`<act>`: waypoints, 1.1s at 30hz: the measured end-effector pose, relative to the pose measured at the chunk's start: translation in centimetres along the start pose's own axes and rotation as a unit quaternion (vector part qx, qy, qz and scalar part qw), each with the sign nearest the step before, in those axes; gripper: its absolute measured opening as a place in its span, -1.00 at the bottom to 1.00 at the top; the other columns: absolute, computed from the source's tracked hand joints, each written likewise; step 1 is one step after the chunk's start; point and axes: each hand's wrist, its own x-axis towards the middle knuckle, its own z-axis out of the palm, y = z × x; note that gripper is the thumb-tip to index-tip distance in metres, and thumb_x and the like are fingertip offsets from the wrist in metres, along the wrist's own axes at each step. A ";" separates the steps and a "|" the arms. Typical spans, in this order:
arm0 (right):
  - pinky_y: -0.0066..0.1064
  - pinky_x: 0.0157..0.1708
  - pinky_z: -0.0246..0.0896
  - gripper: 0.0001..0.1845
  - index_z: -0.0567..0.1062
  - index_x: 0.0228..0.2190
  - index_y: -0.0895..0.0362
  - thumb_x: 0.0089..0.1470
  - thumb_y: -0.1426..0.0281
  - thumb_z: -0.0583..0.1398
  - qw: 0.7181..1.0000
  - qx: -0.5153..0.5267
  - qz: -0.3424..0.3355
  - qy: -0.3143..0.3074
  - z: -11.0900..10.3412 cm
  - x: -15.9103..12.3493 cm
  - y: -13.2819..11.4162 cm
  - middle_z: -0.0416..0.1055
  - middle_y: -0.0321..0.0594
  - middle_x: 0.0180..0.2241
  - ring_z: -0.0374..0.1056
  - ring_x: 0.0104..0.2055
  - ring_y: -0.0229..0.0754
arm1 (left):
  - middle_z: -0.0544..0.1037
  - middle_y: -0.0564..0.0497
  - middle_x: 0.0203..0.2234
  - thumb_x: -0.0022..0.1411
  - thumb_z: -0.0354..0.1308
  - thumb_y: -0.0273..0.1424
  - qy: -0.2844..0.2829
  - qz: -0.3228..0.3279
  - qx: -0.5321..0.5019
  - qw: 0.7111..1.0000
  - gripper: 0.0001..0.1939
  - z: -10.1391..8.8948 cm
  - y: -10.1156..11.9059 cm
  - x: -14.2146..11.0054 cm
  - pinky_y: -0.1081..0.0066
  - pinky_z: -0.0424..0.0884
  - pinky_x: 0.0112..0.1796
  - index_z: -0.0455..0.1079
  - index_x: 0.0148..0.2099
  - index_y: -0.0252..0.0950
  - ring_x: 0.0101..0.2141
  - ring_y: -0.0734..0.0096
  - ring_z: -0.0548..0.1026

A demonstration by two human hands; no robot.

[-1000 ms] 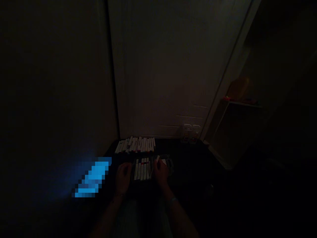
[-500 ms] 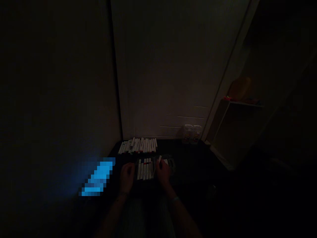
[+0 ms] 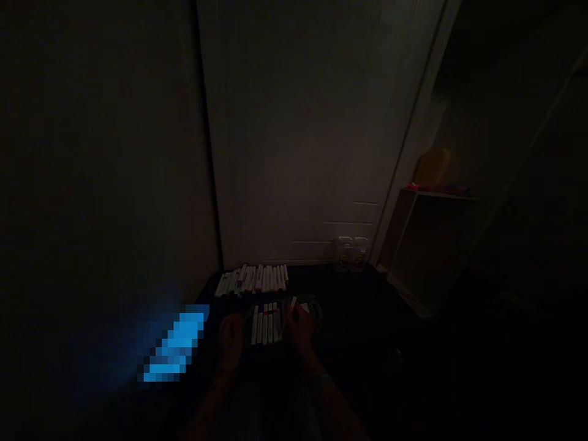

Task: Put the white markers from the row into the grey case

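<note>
Several white markers (image 3: 265, 324) lie side by side between my hands, in what looks like an open clear plastic case (image 3: 318, 310), its right part half covered by my hand. My right hand (image 3: 302, 331) is closed over that right part, pinching a white marker (image 3: 293, 302) whose end sticks up past the fingers. Just left of the row, my left hand (image 3: 230, 338) has its fingers curled in; whatever they may hold is hidden in the dark. Farther back, a longer row of white markers (image 3: 252, 279) lies on the dark table.
Two clear containers (image 3: 351, 254) stand against the wall at the table's back right. A glowing blue pixelated patch (image 3: 177, 346) sits at left. To the right is a shelf unit (image 3: 404, 229) with an orange object (image 3: 435, 166) on top. The room is very dark.
The view has shifted slightly, so everything sits a little lower. My hands stay about where they were, the right one still holding the marker.
</note>
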 end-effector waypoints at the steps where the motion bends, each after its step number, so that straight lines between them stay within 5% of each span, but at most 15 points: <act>1: -0.55 -0.52 -0.06 -0.61 0.45 -0.37 0.11 0.16 0.19 -0.08 1.000 0.000 0.001 0.000 0.0 0.0 0.0 0.40 -0.27 -0.51 0.27 -0.48 -0.32 | 0.37 -0.07 -0.26 0.16 -0.16 -0.19 0.001 -0.001 0.002 1.000 -0.66 0.0 -0.1 0.1 0.23 0.26 -0.09 0.30 -0.23 -0.31 -0.19 0.26 0.34; 33: -0.55 -0.51 -0.04 -0.61 0.46 -0.39 0.14 0.16 0.22 -0.07 1.000 -0.010 0.004 -0.007 -0.4 0.0 -0.5 0.39 -0.25 -0.52 0.27 -0.49 -0.32 | 0.38 -0.10 -0.24 0.10 -0.06 -0.15 -0.004 0.009 0.006 1.000 -0.64 -0.1 0.0 -0.1 0.19 0.27 -0.09 0.32 -0.23 -0.32 -0.18 0.24 0.35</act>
